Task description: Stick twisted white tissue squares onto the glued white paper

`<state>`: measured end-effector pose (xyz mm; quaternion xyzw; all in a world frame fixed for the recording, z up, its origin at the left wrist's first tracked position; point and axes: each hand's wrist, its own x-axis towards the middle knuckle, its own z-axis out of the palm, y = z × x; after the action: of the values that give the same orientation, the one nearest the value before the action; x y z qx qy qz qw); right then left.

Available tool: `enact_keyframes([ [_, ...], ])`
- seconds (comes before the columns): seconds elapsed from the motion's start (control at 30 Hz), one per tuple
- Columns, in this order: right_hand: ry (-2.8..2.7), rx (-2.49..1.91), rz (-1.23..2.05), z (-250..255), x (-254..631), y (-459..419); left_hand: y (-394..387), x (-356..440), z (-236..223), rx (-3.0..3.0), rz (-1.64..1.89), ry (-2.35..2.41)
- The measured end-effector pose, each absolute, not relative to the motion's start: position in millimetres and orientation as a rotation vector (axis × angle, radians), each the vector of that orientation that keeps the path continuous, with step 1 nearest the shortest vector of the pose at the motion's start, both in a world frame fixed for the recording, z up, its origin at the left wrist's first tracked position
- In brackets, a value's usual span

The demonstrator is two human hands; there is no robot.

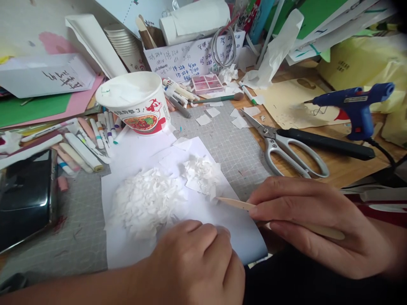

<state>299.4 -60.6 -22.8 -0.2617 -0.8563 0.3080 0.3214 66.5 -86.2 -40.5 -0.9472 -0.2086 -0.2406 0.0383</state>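
My right hand (318, 220) grips a thin pale wooden stick (233, 203) with a pointed end. Its tip touches or nearly touches the lower edge of a small cluster of crumpled white paper pieces (202, 171). To the left lies a larger mound of ruffled white paper bits (148, 201). Both rest on a white paper sheet (222, 233), whose near right corner curls down over the table edge. My left hand (200, 262) is curled closed at the sheet's near side, below the mound. Its fingertips are hidden, so whatever it might hold does not show.
A paper noodle bowl (135, 103) stands behind the sheet. Metal scissors (286, 148) and a blue glue gun (358, 103) lie right. Markers (79, 148) and a black phone-like device (25, 195) are left. A grey cutting mat (232, 148) with loose paper squares lies underneath.
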Motion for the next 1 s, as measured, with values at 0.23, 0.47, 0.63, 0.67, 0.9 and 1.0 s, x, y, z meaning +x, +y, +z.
enact_keyframes([
  [0.23,-2.351,-0.691,0.750,-19,295,-58,-85,66,-40,-2.892,-0.715,-0.633],
  [0.47,-2.391,-0.686,0.591,-20,295,-56,-87,67,-40,-2.854,-0.758,-0.643],
  [0.63,-2.383,-0.600,0.749,-16,294,-56,-89,68,-42,-2.875,-0.727,-0.630],
  [0.67,-2.405,-0.580,0.778,-15,293,-56,-90,69,-42,-2.880,-0.731,-0.646],
  [0.9,-2.373,-0.565,0.772,-15,294,-56,-65,51,-12,-2.919,-0.642,-0.976],
  [1.0,-2.331,-0.539,0.811,-16,298,-57,-42,44,-2,-2.900,-0.424,-0.987],
])
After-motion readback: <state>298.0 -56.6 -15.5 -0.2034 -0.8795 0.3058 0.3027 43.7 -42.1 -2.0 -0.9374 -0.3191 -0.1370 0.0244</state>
